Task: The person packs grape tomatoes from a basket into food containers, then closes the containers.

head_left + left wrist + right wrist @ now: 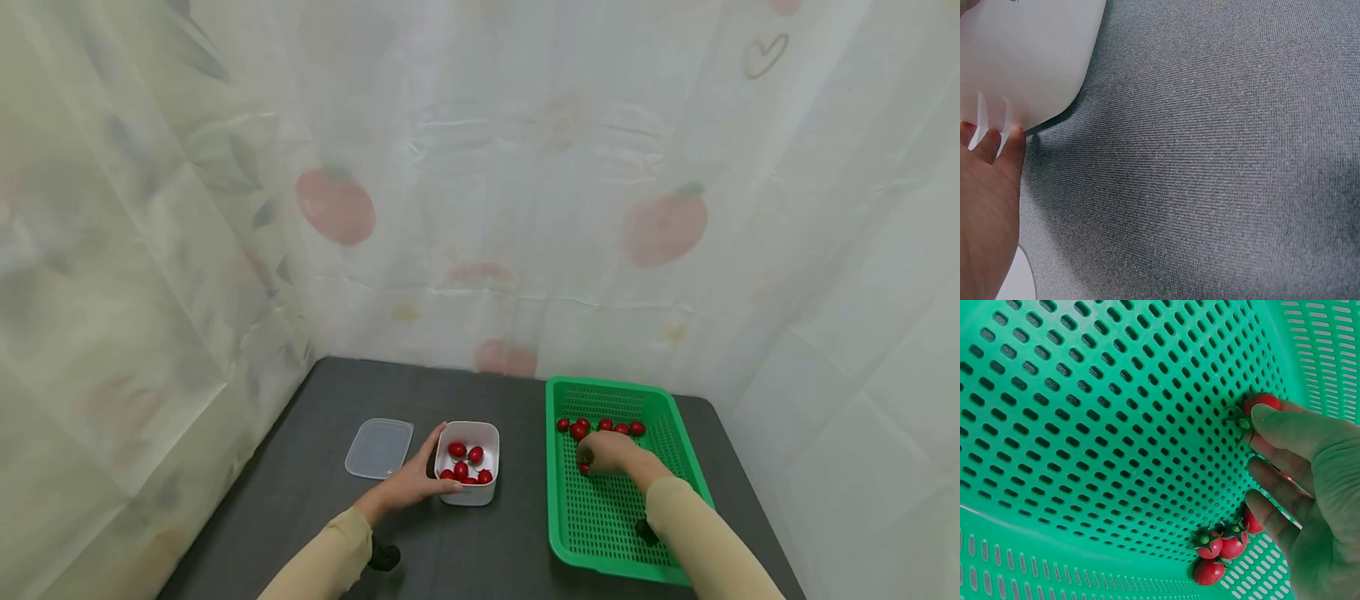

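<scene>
My left hand (412, 477) holds a white square plastic container (472, 495) on the table, thumb along its near side and fingers at its left side. Several red cherry tomatoes (461, 471) lie inside it. In the left wrist view the fingertips press on the container's white wall (1029, 56). Over on the right, my right hand (611, 452) is down in a green slotted basket (556, 500). Its thumb and forefinger pinch a red cherry tomato (1262, 400) with a green stem. More cherry tomatoes (1209, 571) lie in the basket near the lower fingers.
A translucent flat lid (379, 448) lies on the dark grey table (300, 508), left of the container. Pale printed curtains (480, 208) hang behind and at both sides. The basket's raised rim (600, 382) surrounds the right hand's work.
</scene>
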The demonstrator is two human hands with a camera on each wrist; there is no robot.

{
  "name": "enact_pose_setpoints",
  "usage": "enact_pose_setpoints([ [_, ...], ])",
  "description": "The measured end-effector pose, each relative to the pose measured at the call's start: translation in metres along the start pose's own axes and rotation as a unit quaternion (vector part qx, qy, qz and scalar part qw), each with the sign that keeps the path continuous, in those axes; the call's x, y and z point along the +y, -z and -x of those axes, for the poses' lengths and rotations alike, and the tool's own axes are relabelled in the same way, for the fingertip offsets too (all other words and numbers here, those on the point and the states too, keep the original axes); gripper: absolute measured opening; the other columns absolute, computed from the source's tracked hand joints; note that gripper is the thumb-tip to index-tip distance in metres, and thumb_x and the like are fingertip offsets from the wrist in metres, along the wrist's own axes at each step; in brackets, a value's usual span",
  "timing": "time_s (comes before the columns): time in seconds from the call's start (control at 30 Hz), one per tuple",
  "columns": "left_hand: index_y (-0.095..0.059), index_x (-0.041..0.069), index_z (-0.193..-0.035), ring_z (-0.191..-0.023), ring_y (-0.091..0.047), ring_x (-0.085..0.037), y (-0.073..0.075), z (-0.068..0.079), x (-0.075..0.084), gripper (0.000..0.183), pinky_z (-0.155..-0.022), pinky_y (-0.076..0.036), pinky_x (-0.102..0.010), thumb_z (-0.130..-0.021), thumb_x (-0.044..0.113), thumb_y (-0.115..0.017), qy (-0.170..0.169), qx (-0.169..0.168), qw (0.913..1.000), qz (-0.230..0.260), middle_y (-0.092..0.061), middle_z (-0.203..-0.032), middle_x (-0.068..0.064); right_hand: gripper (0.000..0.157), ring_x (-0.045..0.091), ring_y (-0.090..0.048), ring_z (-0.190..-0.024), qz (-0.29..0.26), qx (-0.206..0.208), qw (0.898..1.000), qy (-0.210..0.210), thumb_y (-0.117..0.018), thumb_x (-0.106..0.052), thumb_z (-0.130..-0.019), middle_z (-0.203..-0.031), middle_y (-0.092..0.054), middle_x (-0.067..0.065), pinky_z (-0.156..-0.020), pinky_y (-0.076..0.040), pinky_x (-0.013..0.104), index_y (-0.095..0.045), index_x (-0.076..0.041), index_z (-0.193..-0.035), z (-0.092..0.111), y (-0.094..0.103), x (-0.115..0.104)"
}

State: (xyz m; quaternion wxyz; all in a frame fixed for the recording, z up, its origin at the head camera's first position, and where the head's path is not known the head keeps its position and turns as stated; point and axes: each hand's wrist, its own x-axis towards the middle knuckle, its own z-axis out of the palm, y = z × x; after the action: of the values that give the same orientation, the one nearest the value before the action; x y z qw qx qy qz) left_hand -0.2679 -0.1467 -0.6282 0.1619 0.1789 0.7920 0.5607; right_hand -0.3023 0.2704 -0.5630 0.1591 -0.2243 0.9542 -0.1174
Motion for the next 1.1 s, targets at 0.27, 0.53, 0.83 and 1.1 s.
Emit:
enact_pose_setpoints([
  [0.27, -0.002, 0.026, -0.165, -0.144, -0.031, -0.038, 0.000, 0.001, 0.001, 0.112, -0.112, -0.037, -0.056, -0.088, 0.031, -0.082, -0.001, -0.001, 1.0000, 0.005, -0.018, -0.165, -0.012, 0.018, 0.020, -0.065, -0.093, -0.005, 0.004, 1.000, 0.004, -0.076, 0.000, -0.089, -0.097, -0.070, -0.004, -0.082, -0.055, 0.045, -0.075, -0.014, -0.100, 0.002, 0.000, -0.001],
  [0.53, -0.002, 0.026, -0.165, -0.143, -0.032, -0.037, 0.001, 0.000, 0.000, 0.111, -0.112, -0.036, -0.057, -0.088, 0.031, -0.082, -0.001, 0.001, 1.0000, 0.000, -0.018, -0.166, -0.012, 0.020, 0.025, -0.065, -0.101, -0.028, 0.026, 0.999, 0.033, -0.070, -0.002, -0.094, -0.106, -0.070, -0.001, -0.086, -0.054, 0.047, -0.074, -0.011, -0.111, 0.009, 0.018, 0.002],
  [0.83, -0.001, 0.025, -0.165, -0.143, -0.032, -0.036, 0.001, -0.001, -0.002, 0.111, -0.111, -0.038, -0.056, -0.089, 0.030, -0.081, 0.000, 0.000, 1.0000, -0.006, -0.018, -0.165, -0.012, 0.022, 0.028, -0.065, -0.107, -0.060, 0.067, 0.995, 0.046, -0.067, -0.003, -0.097, -0.112, -0.071, 0.004, -0.088, -0.053, 0.049, -0.072, -0.008, -0.117, 0.014, 0.051, -0.001],
  [1.1, -0.002, 0.025, -0.165, -0.145, -0.030, -0.037, 0.002, -0.001, -0.001, 0.112, -0.112, -0.036, -0.056, -0.088, 0.029, -0.082, 0.002, -0.001, 1.0000, 0.006, -0.017, -0.166, -0.012, 0.023, 0.026, -0.064, -0.111, -0.075, 0.091, 0.990, 0.075, -0.069, -0.008, -0.098, -0.115, -0.069, 0.000, -0.090, -0.052, 0.048, -0.072, -0.018, -0.119, 0.009, 0.074, -0.016],
])
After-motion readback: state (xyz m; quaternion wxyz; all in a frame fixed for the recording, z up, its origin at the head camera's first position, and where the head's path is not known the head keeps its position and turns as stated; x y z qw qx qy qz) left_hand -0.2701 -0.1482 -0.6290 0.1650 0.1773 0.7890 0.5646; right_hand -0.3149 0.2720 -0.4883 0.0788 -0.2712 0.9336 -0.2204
